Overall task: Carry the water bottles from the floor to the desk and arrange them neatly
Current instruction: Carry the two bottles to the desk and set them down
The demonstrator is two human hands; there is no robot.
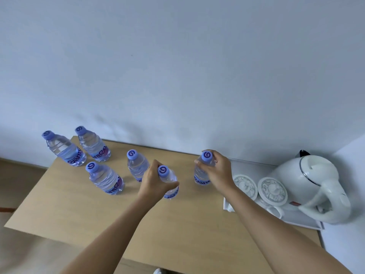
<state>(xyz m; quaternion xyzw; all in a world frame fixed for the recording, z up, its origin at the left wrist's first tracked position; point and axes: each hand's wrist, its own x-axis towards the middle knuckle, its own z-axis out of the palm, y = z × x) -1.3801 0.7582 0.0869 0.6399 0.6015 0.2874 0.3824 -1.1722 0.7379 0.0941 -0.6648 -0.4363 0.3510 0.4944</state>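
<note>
Hands grip one bottle each on the desk (79, 204): left hand (156, 181) wraps a near bottle (169, 182), right hand (216, 171) another bottle (203, 171).

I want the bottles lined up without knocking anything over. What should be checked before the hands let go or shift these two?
1. Left hand holds its bottle near the neck: ok.
2. Right hand holds its bottle: ok.
3. Both held bottles stand on the desk: cannot tell.
4. The four free bottles are upright: ok.
5. Bottles form neat rows: not ok, spacing is uneven.
6. Right bottle is clear of the tray with the kettle: ok, but close.
</note>
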